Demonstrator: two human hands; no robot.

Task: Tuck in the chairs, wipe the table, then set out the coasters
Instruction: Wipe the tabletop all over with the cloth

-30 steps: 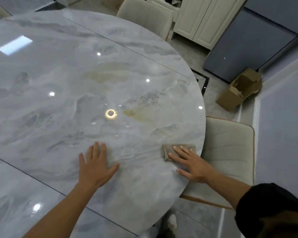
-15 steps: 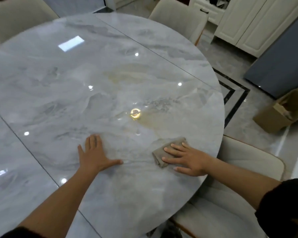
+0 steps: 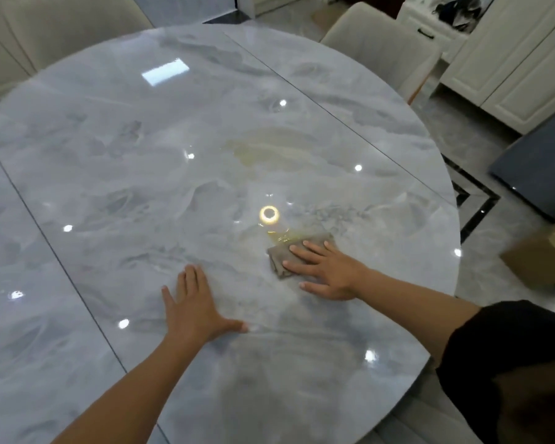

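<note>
A glossy round grey marble table (image 3: 141, 187) fills most of the view. My right hand (image 3: 326, 270) lies flat with spread fingers on a small folded grey-brown cloth (image 3: 277, 256), pressing it onto the tabletop right of centre. My left hand (image 3: 194, 307) rests palm down, fingers apart, on the bare marble a little to the left and nearer to me; it holds nothing. A cream chair (image 3: 382, 43) stands at the far right edge of the table, and another cream chair (image 3: 61, 30) at the far left. No coasters are in view.
White cabinets (image 3: 510, 68) stand at the back right with a dark grey panel (image 3: 539, 174) below them. A cardboard box (image 3: 545, 257) lies on the tiled floor at the right. Ceiling lights reflect off the tabletop.
My right hand has slid the cloth from the table's right edge inward and farther from me. My left hand has stayed flat on the marble. The view has swung left.
</note>
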